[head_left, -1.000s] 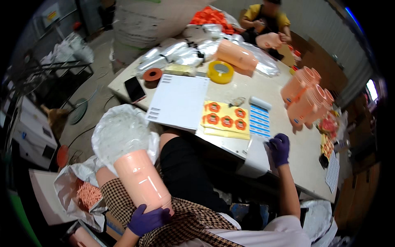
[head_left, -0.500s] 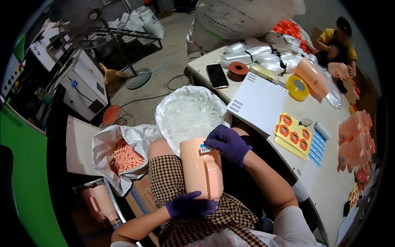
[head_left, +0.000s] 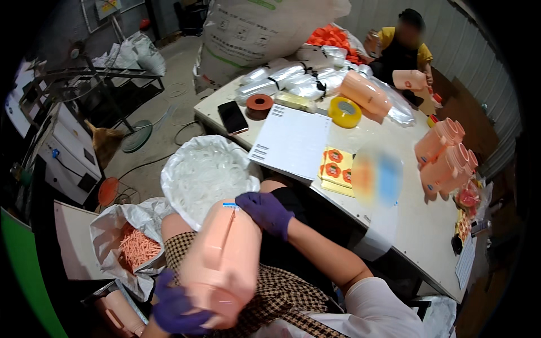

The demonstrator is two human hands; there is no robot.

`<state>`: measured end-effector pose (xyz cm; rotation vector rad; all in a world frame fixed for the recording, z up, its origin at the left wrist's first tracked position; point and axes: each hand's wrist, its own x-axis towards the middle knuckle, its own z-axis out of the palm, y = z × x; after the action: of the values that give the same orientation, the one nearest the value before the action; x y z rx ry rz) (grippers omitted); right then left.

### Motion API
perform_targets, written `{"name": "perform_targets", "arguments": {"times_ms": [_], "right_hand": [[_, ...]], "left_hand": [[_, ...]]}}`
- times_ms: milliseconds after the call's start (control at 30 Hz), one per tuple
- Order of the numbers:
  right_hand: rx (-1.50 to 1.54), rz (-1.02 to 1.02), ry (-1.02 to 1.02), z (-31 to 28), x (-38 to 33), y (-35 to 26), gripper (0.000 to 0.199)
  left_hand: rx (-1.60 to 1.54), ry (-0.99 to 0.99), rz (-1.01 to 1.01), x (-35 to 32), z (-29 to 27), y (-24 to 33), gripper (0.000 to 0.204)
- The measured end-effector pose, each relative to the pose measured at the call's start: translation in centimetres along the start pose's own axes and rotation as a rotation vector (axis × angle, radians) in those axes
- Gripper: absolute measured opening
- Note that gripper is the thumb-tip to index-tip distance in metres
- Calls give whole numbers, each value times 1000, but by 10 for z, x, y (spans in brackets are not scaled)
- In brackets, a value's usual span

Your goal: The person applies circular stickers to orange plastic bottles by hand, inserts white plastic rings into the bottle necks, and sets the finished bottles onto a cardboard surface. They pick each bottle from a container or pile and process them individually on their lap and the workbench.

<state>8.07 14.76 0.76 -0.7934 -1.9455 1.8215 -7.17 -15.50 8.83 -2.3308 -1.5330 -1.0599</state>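
Note:
A salmon-pink plastic jug (head_left: 225, 256) with a side handle lies tilted over my lap, its open neck end toward me and its base away. My left hand (head_left: 177, 307), in a purple glove, is wrapped round the neck end at the lower left. Gloved the same way, my right hand (head_left: 266, 214) grips the far base edge, fingers bent beside a small blue-and-white label (head_left: 230, 205) stuck there. The right fingertips are partly hidden, and the jug's near end is blurred by motion.
Beside my knees stand a white sack of clear rings (head_left: 205, 174) and a sack of pink sticks (head_left: 138, 248). On the table (head_left: 338, 211) lie a phone (head_left: 233, 117), paper sheets (head_left: 293, 138), yellow tape (head_left: 344, 112) and several pink jugs (head_left: 445, 163). A co-worker (head_left: 400, 50) sits beyond.
The jug has tipped so its neck end points toward me, and my left hand has moved from its side to that end. The view has turned right.

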Motion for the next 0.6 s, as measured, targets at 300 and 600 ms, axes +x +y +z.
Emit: {"name": "perform_targets", "arguments": {"times_ms": [300,600], "right_hand": [[-409,158,-254,-70,-154,2,31],[-1573,-127,366,-340,-57,22,63]], "left_hand": [[-917,168,-805,20,74,-124,41],[-279,-47,-760,16,146,-178,39]]}}
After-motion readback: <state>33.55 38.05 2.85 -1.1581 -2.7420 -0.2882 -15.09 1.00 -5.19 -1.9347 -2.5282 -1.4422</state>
